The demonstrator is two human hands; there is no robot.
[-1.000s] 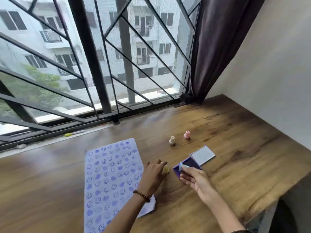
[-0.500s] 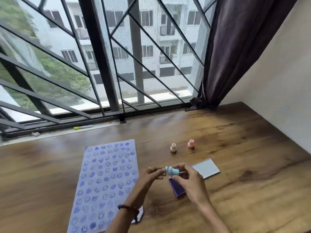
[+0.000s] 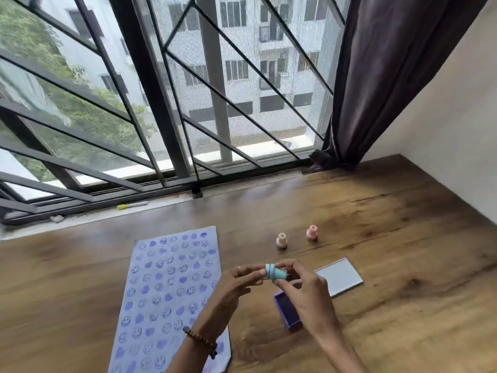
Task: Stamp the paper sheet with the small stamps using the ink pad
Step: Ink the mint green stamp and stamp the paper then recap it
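Taking the ink pad (image 3: 287, 310) on my table (image 3: 403, 265) as reference: the paper sheet (image 3: 166, 292) lies left, its lid (image 3: 339, 276) right and behind, two stamps (image 3: 281, 240) farther behind, another stamp (image 3: 275, 272) in my fingers above it.

Home room, wooden desk (image 3: 376, 216) by barred window (image 3: 150, 103), dark curtain (image 3: 382, 76)

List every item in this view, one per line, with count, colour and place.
Stamped paper sheet: one, white with purple prints, table left.
Small teal plastic stamp: one, held between both hands.
Small beige stamp: one, upright behind the hands.
Small pink stamp: one, upright right of the beige one.
Purple ink pad: one, open, under the right hand.
Pale lid: one, right of the pad.
Yellow-capped marker: one, window sill.
Wooden table: one, brown.
Dark curtain: one, right.
Left hand: beaded bracelet, on the stamp.
Right hand: on the stamp.
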